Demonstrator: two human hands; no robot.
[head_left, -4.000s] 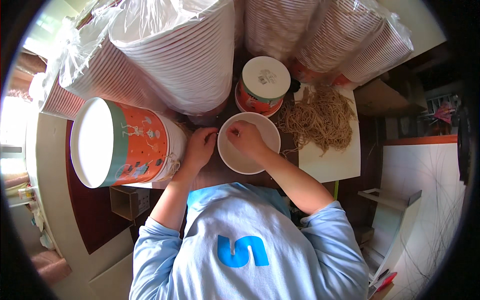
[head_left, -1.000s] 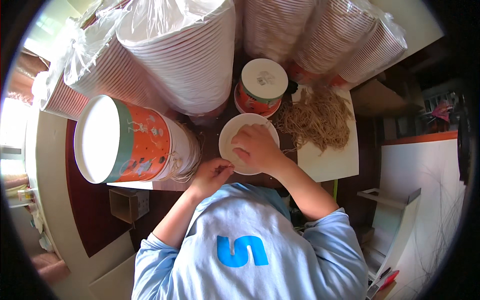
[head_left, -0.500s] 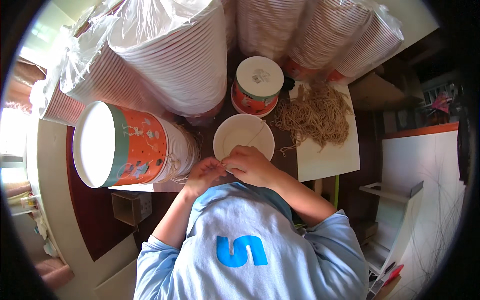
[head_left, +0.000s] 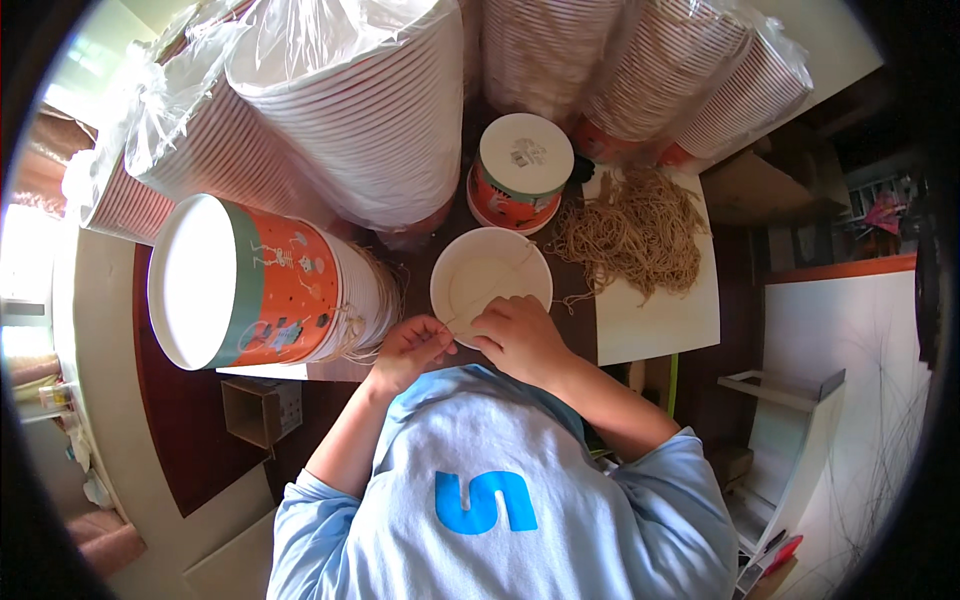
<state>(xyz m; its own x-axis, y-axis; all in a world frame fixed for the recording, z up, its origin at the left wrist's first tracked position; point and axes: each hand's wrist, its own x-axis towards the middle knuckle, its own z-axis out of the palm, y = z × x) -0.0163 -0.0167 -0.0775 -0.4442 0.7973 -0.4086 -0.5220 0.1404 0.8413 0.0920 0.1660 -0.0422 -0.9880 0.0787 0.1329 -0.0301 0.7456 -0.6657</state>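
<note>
The right hand [head_left: 525, 340] has just parted from the left hand [head_left: 412, 352]! Wrapped stacks [head_left: 365, 120] crowd behind, a twine heap [head_left: 640, 235] sprawls right. Wrists bent inward, fingers curled; the left grip pinches thin cord [head_left: 450, 321] at the white bucket's [head_left: 465, 265] near rim; the right's grip, I can't tell.

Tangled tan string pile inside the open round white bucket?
No: the tangled tan string pile lies mostly on a flat white sheet, to the right of the open round white bucket.
</note>
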